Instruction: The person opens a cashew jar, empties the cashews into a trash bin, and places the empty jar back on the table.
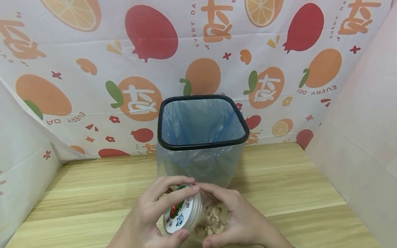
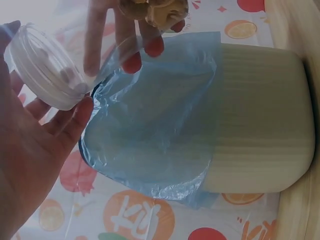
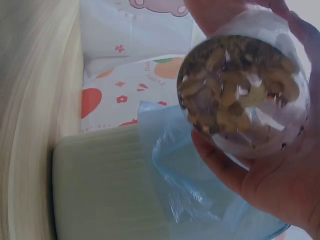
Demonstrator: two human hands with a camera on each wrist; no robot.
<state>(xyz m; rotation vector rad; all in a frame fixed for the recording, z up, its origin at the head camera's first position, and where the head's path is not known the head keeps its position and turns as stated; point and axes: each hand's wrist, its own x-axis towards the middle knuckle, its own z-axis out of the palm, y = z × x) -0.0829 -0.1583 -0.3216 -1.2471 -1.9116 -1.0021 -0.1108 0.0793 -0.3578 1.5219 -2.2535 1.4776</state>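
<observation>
A clear plastic jar (image 3: 285, 125) holds several curved pale nuts (image 1: 214, 219) that look like cashews, along with darker bits, seen through its base in the right wrist view. My right hand (image 1: 238, 217) grips the jar, fingers and thumb around its side. My left hand (image 1: 152, 216) holds a round lid (image 1: 187, 210) with a white printed label by its edge, thumb below and fingers above. The lid (image 2: 47, 67) is tilted, right at the jar's mouth. Both hands are in front of the lined bin (image 1: 200, 159), below its rim.
The bin has a black rim (image 1: 204, 145) and a thin blue plastic bag (image 2: 155, 120) folded over its outside. It stands on a wood-grain table (image 1: 104, 189). A fruit-printed cloth (image 1: 187, 46) hangs behind, with pale cloth at both sides.
</observation>
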